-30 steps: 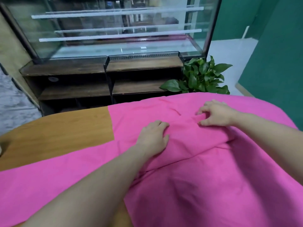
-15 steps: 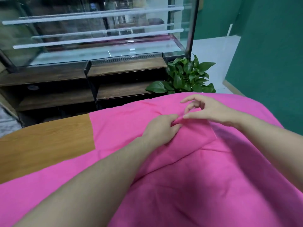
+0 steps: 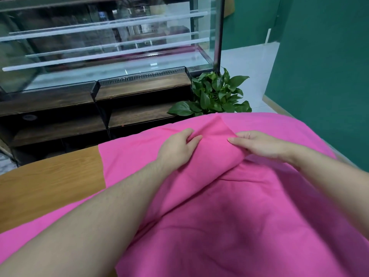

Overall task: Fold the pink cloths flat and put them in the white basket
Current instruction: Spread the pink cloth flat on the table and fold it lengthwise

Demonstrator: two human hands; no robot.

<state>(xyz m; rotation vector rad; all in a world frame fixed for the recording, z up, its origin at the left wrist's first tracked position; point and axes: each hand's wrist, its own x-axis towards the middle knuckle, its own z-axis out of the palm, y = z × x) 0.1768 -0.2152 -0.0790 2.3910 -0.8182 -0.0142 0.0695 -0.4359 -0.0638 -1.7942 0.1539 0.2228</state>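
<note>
Both bare forearms reach forward from the near edge and converge toward the far middle of the pink cloth, which covers most of the wooden table and leaves only its left part bare. The left hand lies palm down, its fingers bent and bunched into the fabric, gripping the left side of a raised fold whose peak stands just beyond the two hands. The right hand comes in from the right with its wrist turned inward; its thumb lies on top of the fold and its fingers curl under the fabric's edge, pinching the fold's right side. The hands sit close together but apart, with the lifted ridge of cloth between them. A second layer of the cloth lies flat beneath the fold and runs on to the near and right edges.

Beyond the table stands a glass display case on dark wooden shelves, with a leafy green plant to its right, before a green wall.
</note>
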